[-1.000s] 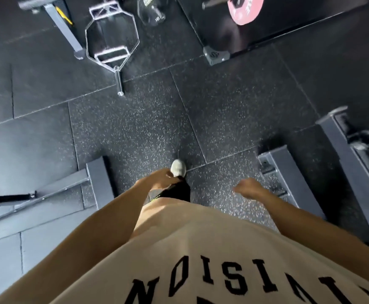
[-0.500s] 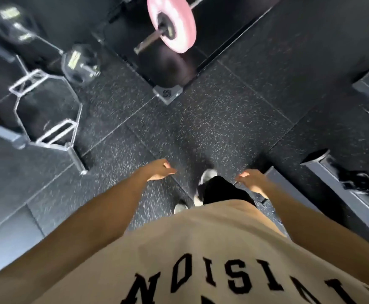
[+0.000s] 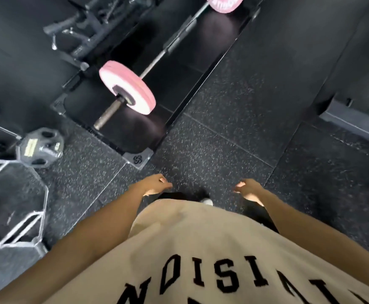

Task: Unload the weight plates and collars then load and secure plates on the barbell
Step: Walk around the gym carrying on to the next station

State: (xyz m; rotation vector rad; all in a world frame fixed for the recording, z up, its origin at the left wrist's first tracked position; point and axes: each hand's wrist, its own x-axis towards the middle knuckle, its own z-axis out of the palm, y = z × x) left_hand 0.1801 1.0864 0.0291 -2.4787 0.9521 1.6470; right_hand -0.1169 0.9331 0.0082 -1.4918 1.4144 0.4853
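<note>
Barbell (image 3: 153,64) on platform (image 3: 139,157), pink plates (image 3: 127,87) loaded. Left hand (image 3: 155,185), right hand (image 3: 248,189): loosely curled, holding nothing.

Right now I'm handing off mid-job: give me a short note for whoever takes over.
Left hand and right hand: both empty, fingers relaxed, out in front of the body.
Barbell lies on the black platform ahead, a pink plate on the near sleeve, another pink plate on the far end.
Done: nothing unloaded.
Left: whether collars are on cannot be told; strip both plates, reload, secure.
</note>
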